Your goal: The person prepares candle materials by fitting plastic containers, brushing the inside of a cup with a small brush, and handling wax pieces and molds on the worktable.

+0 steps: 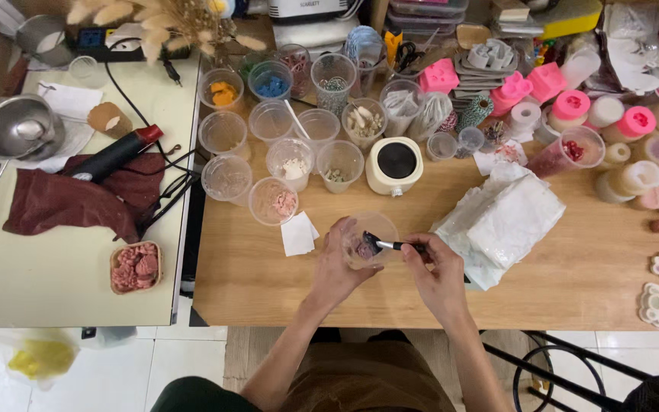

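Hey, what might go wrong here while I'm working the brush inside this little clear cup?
The clear cup is tilted in the left hand, so its pinkish contents may spill onto the wooden table. The brush in the right hand might flick bits onto the white paper square beside it.

Bare forearms without sleeves, a brown garment over the lap, dark clothing beside it.
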